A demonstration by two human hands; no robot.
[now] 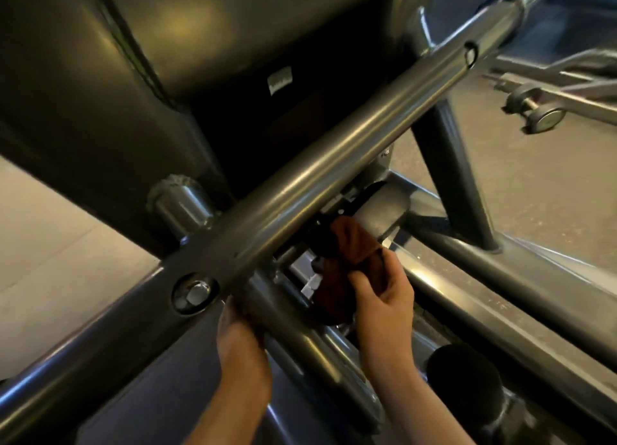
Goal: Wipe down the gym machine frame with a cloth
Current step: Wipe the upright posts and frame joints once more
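Head view: the right hand [384,297] is gripping a rust-brown cloth [340,261] under the grey metal frame tube [334,164]. The left hand [240,331] is reaching behind a tube; I cannot tell about its fingers.

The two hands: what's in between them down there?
In the head view, a grey frame tube runs between the left hand and the right hand, which grips the brown cloth.

Both bare forearms are reaching forward from the bottom edge. The right hand [380,297] is curling its fingers and thumb, pinching a bunched cloth [347,261] at about the middle of the view. The left hand [242,331] is reaching up beside it, its fingers going out of sight behind a metal tube [320,184].
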